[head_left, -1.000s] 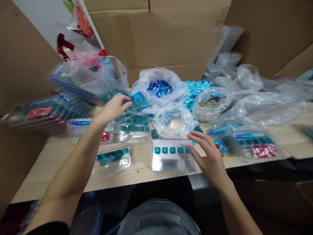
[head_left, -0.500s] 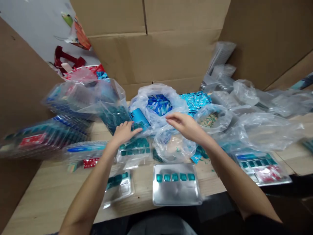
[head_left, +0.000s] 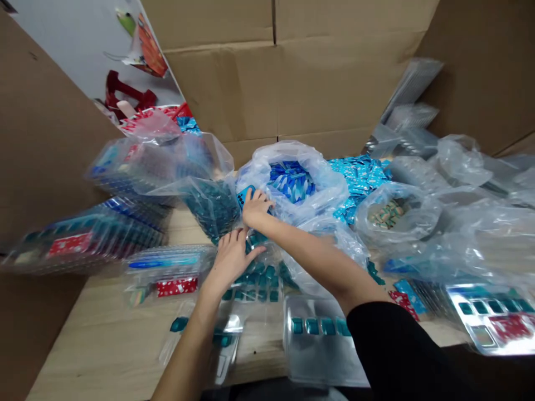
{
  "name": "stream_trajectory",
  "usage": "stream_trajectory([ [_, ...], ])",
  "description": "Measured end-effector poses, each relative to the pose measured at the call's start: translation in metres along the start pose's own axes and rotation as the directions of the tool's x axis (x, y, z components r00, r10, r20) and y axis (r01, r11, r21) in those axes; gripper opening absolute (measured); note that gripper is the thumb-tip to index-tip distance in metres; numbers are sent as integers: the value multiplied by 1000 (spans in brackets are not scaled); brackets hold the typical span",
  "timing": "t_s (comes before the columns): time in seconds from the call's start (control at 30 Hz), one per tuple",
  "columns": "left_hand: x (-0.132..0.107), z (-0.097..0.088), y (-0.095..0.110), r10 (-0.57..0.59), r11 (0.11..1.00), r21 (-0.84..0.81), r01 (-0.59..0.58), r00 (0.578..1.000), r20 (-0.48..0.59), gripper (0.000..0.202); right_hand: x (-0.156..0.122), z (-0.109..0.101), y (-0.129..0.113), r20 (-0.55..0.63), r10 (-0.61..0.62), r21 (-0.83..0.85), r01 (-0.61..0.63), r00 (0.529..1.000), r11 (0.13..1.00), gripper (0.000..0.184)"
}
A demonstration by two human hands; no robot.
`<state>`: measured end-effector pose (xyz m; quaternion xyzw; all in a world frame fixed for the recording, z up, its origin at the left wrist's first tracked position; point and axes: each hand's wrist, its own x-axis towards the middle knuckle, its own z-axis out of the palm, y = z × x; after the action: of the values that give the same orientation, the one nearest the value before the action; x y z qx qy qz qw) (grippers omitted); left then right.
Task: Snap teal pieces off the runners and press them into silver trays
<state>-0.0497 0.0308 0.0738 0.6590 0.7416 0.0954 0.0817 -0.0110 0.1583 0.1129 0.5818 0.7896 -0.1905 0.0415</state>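
Observation:
My right hand reaches across the middle with its fingers curled over a blue phone, covering most of it. The phone leans against a clear bag of blue packets. Just below, my left hand lies over teal pieces with its thumb spread away from the fingers. Its fingertips are near the bottom of a clear bag of teal pieces. Under and beside this hand is a clear tray of teal pieces. In front of me lies a clear blister tray with a row of teal squares.
Stacked filled trays stand at the left, blurred. More filled trays lie at the right. Light-blue packets and a bag of beige-green pieces sit behind. A cardboard wall closes off the back.
My right hand has moved left and down from beside the bag of blue packets onto the phone. My left hand has shifted down, off the phone's edge. The view has swung left.

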Motion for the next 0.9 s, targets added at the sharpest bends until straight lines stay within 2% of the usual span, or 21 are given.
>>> stream_trajectory([
  [0.1, 0, 7, -2, 6, 1000, -18, -6, 1000, -12, 56, -4, 11, -4, -25, 1, -23, -1, 1000, 1000, 63],
  [0.2, 0, 7, -2, 23, 999, -48, -24, 1000, -17, 56, -8, 12, 2, -33, -32, -30, 31, 999, 999, 67],
  [0.37, 2, -3, 0, 51, 992, -114, -55, 998, -33, 61, -8, -10, 27, 19, -195, -1, 195, 981, 981, 90],
  [0.5, 5, -8, -1, 41, 988, -145, -47, 998, -42, 61, 9, -36, 56, 4, -321, 35, 320, 947, 947, 78],
  [0.57, 6, -6, -3, 37, 988, -149, -40, 999, -28, 57, 21, -46, 73, -29, -336, 31, 337, 942, 941, 67],
  [0.7, 7, 0, -6, 43, 988, -149, -41, 999, 8, 52, 30, -57, 105, -119, -353, -36, 351, 928, 936, 61],
  [0.8, 8, 2, -7, 54, 988, -147, -51, 998, 15, 53, 18, -59, 118, -179, -468, -132, 450, 865, 883, 51],
  [0.9, 8, 3, -7, 61, 988, -145, -58, 998, 14, 53, 2, -57, 122, -109, -668, -241, 633, 736, 736, 38],
])
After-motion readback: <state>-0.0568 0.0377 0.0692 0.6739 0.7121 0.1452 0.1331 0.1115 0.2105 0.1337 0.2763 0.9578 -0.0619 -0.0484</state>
